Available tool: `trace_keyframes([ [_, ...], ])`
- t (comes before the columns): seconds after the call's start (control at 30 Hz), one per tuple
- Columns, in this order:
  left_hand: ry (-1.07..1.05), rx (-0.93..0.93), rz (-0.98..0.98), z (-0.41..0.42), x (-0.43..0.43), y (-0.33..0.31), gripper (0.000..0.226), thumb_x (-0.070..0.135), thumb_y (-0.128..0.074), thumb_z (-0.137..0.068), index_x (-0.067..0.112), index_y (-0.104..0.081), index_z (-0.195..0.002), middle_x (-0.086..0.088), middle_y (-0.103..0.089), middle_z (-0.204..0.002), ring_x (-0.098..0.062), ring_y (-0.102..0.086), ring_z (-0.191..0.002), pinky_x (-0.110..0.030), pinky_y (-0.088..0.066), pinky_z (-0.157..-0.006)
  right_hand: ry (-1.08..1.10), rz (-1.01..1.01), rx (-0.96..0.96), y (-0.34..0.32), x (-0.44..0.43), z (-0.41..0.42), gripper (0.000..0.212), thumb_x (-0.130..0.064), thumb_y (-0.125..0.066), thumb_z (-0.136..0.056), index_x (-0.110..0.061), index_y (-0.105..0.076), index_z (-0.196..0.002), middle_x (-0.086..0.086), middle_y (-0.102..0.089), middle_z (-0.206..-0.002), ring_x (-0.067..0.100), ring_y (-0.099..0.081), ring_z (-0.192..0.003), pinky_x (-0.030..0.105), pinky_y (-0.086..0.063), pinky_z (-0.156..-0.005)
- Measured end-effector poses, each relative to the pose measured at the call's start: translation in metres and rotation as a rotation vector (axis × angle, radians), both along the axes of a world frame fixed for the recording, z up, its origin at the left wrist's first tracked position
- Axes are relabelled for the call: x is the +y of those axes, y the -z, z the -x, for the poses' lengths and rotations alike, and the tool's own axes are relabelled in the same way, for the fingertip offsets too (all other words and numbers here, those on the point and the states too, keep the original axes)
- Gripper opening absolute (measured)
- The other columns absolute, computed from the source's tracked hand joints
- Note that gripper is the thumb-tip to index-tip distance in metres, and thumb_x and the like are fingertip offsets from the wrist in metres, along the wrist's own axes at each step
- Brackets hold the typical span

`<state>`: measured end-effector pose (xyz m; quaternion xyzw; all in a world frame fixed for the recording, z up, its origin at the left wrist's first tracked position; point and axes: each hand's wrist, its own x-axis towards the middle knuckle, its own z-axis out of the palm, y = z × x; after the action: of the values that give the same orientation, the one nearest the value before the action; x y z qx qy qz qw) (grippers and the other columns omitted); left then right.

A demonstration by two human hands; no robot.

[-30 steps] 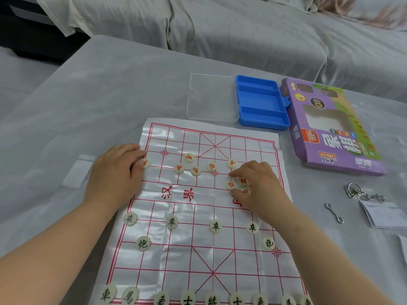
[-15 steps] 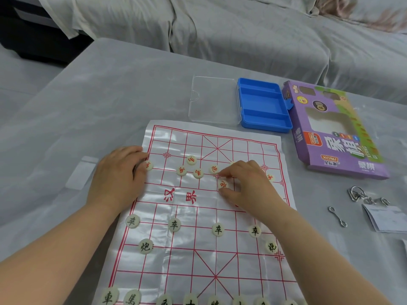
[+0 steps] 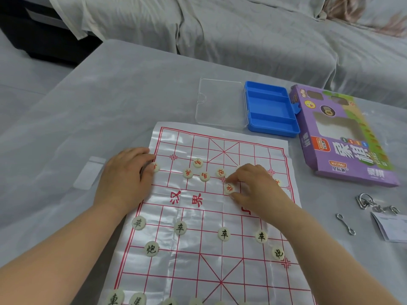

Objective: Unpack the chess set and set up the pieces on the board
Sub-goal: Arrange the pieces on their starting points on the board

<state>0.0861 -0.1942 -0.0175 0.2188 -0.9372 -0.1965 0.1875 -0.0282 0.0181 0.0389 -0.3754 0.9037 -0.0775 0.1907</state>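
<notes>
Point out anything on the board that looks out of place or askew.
The red pieces on the far half sit in a loose cluster, mostly off the line crossings, unlike the black pieces placed on theirs. The right hand pinches one red piece. The board sheet is creased, not flat.

Your glossy white plastic board sheet with red grid lines (image 3: 198,267) lies flat, a little creased. Round cream pieces with black characters (image 3: 224,234) stand in order on its near half. Cream pieces with red characters (image 3: 204,176) lie scattered on the far half. Your right hand (image 3: 257,190) pinches one red-marked piece (image 3: 229,188). The blue plastic tray (image 3: 273,131) lies open just beyond the board.
</notes>
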Motion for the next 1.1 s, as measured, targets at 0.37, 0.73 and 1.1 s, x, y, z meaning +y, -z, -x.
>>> trace_keyframes([
  [0.37,0.004,0.004,-0.011,0.0,0.0,-0.001,0.061,0.04,-0.026,-0.078,0.003,-0.069,-0.098,-0.013,-0.065,-0.109,-0.034,-0.059,-0.1,-0.041,-0.042,-0.088,-0.016,-0.039,-0.017,0.001,-0.004,0.002,0.034,-0.031,-0.052,-0.09,-0.025,-0.054,-0.123,-0.007,-0.05,-0.126,0.009,-0.04,-0.113,0.016,-0.029,-0.094],
  [0.73,0.013,0.015,0.027,-0.002,-0.002,0.004,0.049,0.032,-0.032,-0.08,0.004,-0.071,-0.091,-0.012,-0.068,-0.101,-0.033,-0.063,-0.091,-0.045,-0.046,-0.081,-0.129,0.121,0.043,-0.011,-0.076,0.002,0.033,-0.023,-0.053,-0.09,-0.024,-0.055,-0.123,-0.006,-0.053,-0.126,0.012,-0.04,-0.116,0.02,-0.031,-0.094],
  [1.1,0.014,0.058,0.041,-0.001,-0.002,0.005,0.042,0.027,-0.036,-0.08,0.006,-0.072,-0.085,-0.011,-0.07,-0.094,-0.031,-0.066,-0.084,-0.045,-0.05,-0.075,-0.195,0.113,-0.08,0.001,-0.118,0.014,0.031,-0.012,-0.054,-0.089,-0.019,-0.061,-0.118,0.004,-0.054,-0.121,0.019,-0.045,-0.113,0.023,-0.035,-0.091],
])
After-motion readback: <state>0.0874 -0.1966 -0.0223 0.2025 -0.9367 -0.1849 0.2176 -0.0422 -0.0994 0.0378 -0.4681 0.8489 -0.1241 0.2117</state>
